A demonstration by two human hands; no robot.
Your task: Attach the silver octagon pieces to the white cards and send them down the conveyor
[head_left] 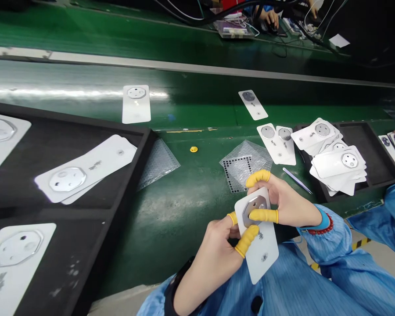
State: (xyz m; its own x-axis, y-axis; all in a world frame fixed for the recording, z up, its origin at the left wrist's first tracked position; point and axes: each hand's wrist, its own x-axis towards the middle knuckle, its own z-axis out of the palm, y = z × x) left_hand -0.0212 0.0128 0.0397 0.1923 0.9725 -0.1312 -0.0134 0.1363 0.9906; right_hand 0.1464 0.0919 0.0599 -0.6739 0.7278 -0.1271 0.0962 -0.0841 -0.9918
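Two hands, left (213, 263) and right (283, 204), grasp a white round-cornered card (265, 256) by its edges, green mat (171, 245) open at nine o'clock.

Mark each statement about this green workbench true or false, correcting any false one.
1. The left hand and right hand grip a white rectangular card. True.
2. Yellow rubber finger cots cover some fingers. True.
3. Steel scissors lie beside the right hand. False: slim metal tweezers lie there.
4. The black rectangular tray at right holds nothing. False: the tray holds stacked white cards.
5. Clear bubble wrap lies on the green workbench. True.
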